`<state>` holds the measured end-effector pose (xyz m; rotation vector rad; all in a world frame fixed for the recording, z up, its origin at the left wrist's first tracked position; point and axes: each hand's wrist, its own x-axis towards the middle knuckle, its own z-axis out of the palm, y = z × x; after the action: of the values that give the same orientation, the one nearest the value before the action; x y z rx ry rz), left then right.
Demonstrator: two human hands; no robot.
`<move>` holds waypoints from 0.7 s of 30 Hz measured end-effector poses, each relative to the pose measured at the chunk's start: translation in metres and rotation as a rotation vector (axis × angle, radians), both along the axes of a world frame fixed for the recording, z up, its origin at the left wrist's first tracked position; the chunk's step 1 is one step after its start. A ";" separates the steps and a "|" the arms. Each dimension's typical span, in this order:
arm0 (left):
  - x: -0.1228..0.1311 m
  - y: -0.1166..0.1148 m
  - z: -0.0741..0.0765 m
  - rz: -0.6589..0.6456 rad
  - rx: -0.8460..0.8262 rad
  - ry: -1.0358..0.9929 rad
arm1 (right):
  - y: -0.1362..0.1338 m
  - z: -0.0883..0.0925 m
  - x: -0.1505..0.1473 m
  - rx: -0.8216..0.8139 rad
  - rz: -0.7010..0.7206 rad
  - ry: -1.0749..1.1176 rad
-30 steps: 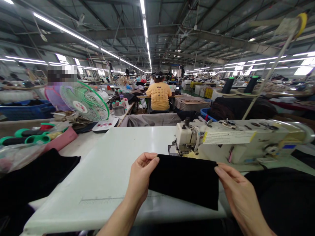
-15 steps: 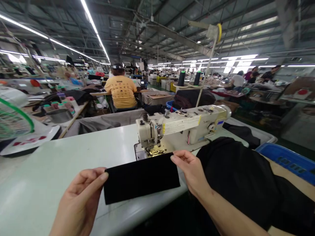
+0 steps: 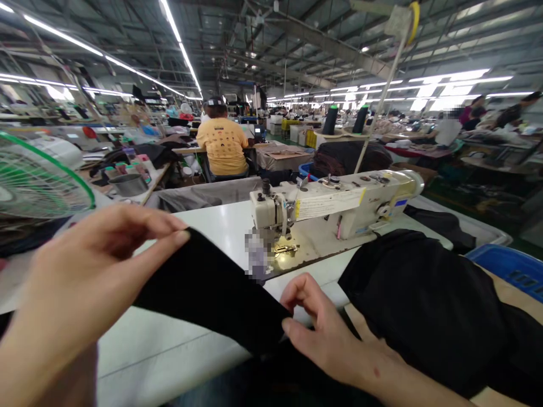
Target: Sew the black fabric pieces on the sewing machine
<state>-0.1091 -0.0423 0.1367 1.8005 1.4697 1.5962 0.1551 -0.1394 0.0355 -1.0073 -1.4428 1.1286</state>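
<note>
A black strip of fabric [image 3: 212,288] stretches slantwise between my two hands, above the front edge of the pale table [image 3: 178,345]. My left hand [image 3: 106,260], raised closer to the camera, pinches its upper left corner between thumb and fingers. Lower down, my right hand [image 3: 318,333] pinches the opposite end. Behind the strip stands a cream sewing machine [image 3: 335,203], its needle area partly blurred out. A heap of black cloth [image 3: 428,305] lies to the right of my right hand.
A green-rimmed fan [image 3: 42,175] stands at the left. A blue basket [image 3: 509,268] sits at the far right, past the black cloth. Ahead, a person in a yellow shirt [image 3: 223,144] sits facing away. Two dark thread cones [image 3: 331,120] stand behind the machine.
My left hand has risen and come closer to the camera, while my right hand has dropped slightly. The fabric strip went from nearly level to sloping down rightward. The view has shifted left.
</note>
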 end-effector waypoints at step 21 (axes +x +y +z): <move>0.103 0.095 -0.158 -0.354 -0.473 0.413 | 0.007 -0.082 0.035 0.571 0.080 -0.919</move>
<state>-0.0060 0.0529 -0.0215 2.0147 1.4258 0.6641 0.1904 -0.1326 -0.0466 -1.0871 -2.3613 0.2011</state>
